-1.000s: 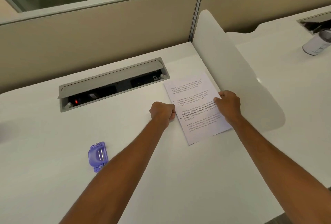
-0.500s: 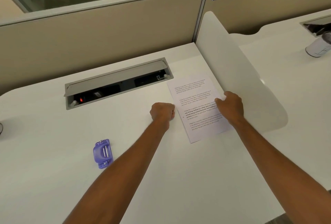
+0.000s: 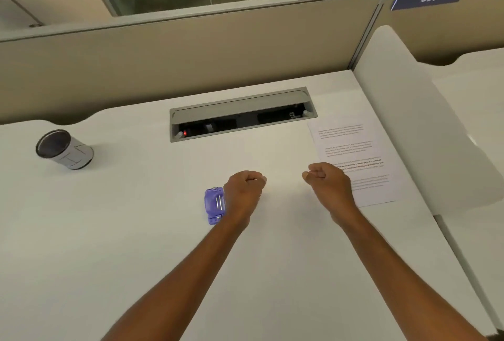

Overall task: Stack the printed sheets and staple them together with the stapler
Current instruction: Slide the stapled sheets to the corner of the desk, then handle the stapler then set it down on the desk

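The printed sheets (image 3: 351, 149) lie as one squared pile at the right side of the white desk (image 3: 136, 231), beside the divider. A small translucent purple stapler (image 3: 214, 205) sits on the desk left of centre. My left hand (image 3: 245, 190) is a loose fist holding nothing, right next to the stapler and partly covering its right edge. My right hand (image 3: 328, 181) is also curled shut and empty, hovering over the lower left corner of the sheets.
A grey cable tray (image 3: 240, 114) with a raised lid is set into the desk at the back. A grey pen cup (image 3: 64, 149) stands at the far left. A white curved divider (image 3: 414, 128) borders the right side; beige partition panels run behind.
Both hands have left the sheets and moved left and toward me. My left hand now sits beside the stapler. The view has swung left, bringing the pen cup into sight.
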Demonstrator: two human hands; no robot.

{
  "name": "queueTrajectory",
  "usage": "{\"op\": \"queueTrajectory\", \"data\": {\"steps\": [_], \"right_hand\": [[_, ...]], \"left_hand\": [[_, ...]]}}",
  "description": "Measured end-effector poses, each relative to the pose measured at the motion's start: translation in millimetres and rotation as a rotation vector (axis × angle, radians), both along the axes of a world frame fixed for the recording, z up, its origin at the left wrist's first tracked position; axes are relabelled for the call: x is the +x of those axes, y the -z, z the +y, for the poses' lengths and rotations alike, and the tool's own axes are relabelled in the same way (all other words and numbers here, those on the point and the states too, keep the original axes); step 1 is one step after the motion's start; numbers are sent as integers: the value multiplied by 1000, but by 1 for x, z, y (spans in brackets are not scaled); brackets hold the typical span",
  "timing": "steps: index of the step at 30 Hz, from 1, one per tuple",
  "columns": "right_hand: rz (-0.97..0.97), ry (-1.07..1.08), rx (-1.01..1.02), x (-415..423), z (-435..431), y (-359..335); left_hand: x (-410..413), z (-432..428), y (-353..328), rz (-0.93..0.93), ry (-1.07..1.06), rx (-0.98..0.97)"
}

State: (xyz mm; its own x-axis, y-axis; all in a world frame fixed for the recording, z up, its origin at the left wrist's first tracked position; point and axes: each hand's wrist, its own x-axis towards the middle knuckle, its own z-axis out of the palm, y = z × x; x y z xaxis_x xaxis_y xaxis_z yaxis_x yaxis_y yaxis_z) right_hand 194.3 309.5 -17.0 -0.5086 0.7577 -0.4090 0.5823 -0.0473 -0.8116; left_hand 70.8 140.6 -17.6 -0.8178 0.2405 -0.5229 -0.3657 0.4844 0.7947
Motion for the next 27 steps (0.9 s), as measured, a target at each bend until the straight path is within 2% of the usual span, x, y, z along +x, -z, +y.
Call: {"op": "queueTrajectory", "data": {"steps": [9, 17, 22, 27], "right_hand": [[-57, -213, -137, -71, -123, 13], [-193, -282, -55, -103, -169, 30], [-247, -295, -41, -110, -179, 34], [-246, -330, -22, -111, -181, 33]], "left_hand": [[-45, -110, 9, 91, -210, -113], [-46, -129, 38, -50, -106, -96], [-45, -133, 44, -129, -129, -35], [-46, -137, 51, -130, -134, -8]]}}
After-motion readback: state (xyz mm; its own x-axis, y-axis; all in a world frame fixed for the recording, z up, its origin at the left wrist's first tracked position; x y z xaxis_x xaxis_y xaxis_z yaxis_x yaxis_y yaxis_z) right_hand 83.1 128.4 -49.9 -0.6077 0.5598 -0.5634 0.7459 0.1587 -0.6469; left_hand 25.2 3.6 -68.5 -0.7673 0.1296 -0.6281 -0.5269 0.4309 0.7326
